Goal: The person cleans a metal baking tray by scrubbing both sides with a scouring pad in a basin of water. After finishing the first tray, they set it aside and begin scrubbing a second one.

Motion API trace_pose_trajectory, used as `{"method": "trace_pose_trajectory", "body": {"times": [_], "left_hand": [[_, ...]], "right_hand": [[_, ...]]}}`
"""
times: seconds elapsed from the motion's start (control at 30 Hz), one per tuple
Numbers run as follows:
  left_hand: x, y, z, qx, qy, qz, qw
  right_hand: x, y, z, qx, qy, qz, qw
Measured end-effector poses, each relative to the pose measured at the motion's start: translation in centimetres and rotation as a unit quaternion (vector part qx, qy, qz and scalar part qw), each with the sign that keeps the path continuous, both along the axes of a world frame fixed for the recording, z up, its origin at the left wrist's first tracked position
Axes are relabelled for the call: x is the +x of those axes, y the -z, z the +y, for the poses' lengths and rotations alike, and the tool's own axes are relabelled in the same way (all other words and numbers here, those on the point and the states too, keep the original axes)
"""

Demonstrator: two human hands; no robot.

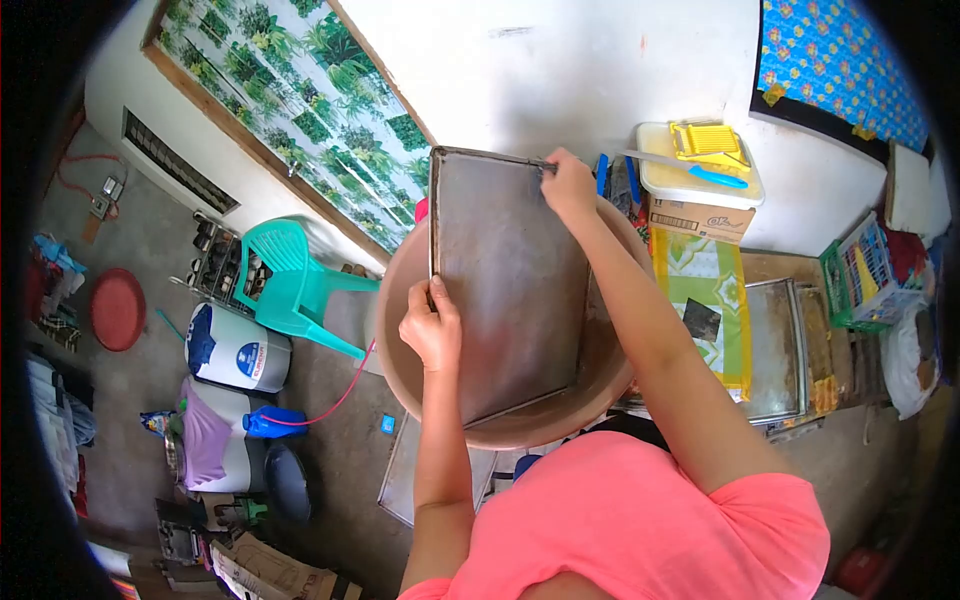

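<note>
A large, flat metal baking tray (510,270) with a thin raised rim stands tilted in a wide, round brown basin (400,370). My left hand (431,325) is closed round the tray's left edge, thumb pointing up along the rim. At the far right corner, my right hand (570,188) is closed on the upper rim. Something small and dark shows by its fingertips, too small to name. The tray's surface looks dull and brownish, and it hides much of the basin's inside.
A green plastic chair (285,265) stands left of the basin. To the right, a white-lidded container (660,185) carries a knife (690,170) and a yellow slicer (710,145). Another metal tray (775,350) lies at right. A pink hose (350,385) runs near the blue jug (275,422).
</note>
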State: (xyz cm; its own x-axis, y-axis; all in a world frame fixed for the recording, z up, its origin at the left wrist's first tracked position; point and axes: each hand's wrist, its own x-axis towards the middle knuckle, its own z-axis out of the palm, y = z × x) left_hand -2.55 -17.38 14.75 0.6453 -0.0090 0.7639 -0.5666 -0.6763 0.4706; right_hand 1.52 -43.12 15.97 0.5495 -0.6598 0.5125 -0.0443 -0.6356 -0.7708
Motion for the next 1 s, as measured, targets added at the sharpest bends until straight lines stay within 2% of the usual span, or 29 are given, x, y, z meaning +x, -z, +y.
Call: {"method": "trace_pose_trajectory", "body": {"times": [0.07,0.2,0.23,0.27,0.37,0.4,0.5,0.53,0.57,0.63,0.7,0.73,0.83,0.87,0.97,1.0], "left_hand": [[0.2,-0.2,-0.2,0.006,-0.001,0.010,1.000],[0.7,-0.2,-1.1,0.027,0.006,0.007,1.000],[0.8,-0.2,-1.3,0.023,0.012,0.010,1.000],[0.7,-0.2,-1.3,0.019,0.017,0.013,1.000],[1.0,0.2,-0.8,0.030,0.001,0.011,0.999],[1.1,0.2,-0.9,0.025,0.005,0.012,1.000],[0.8,0.2,-0.6,0.019,0.009,0.021,1.000],[0.5,0.0,-0.7,0.016,0.010,0.021,1.000],[0.4,-0.2,-0.8,0.013,0.011,0.019,1.000],[0.7,0.1,-0.4,0.021,0.002,0.014,1.000],[1.1,0.5,-0.1,0.023,-0.004,0.010,1.000],[1.0,0.3,0.0,0.013,0.006,0.019,1.000],[1.0,0.5,0.1,0.011,-0.001,0.026,1.000],[0.6,0.1,0.0,0.013,-0.002,0.031,0.999],[0.8,0.3,0.2,0.013,-0.012,0.024,1.000],[1.2,0.3,0.1,0.013,-0.011,0.019,1.000]], "right_hand": [[0.1,0.6,-0.2,0.023,-0.002,0.007,1.000],[-0.1,-4.5,7.0,-0.069,-0.104,-0.131,0.984],[-0.1,-5.5,8.8,-0.139,-0.103,-0.210,0.962],[-0.9,-6.1,9.8,-0.182,-0.104,-0.180,0.961],[-2.7,-2.7,11.7,-0.223,-0.186,-0.161,0.943],[-3.2,-2.7,12.2,-0.221,-0.203,-0.145,0.943],[-1.0,-4.8,10.8,-0.162,-0.155,-0.075,0.972],[0.5,-5.9,9.3,-0.176,-0.128,-0.189,0.958],[1.4,-6.9,8.9,-0.147,-0.121,-0.158,0.969],[-0.3,-6.2,10.4,-0.192,-0.130,-0.105,0.967],[-1.7,-2.9,12.7,-0.238,-0.187,-0.170,0.938],[-2.3,-2.6,13.1,-0.231,-0.225,-0.129,0.938],[-0.4,-5.0,11.8,-0.144,-0.175,-0.004,0.974],[2.1,-5.5,9.9,-0.161,-0.164,-0.174,0.958],[0.6,-5.8,11.2,-0.190,-0.171,-0.059,0.965],[-0.2,-3.8,12.3,-0.227,-0.189,-0.075,0.952]]}}
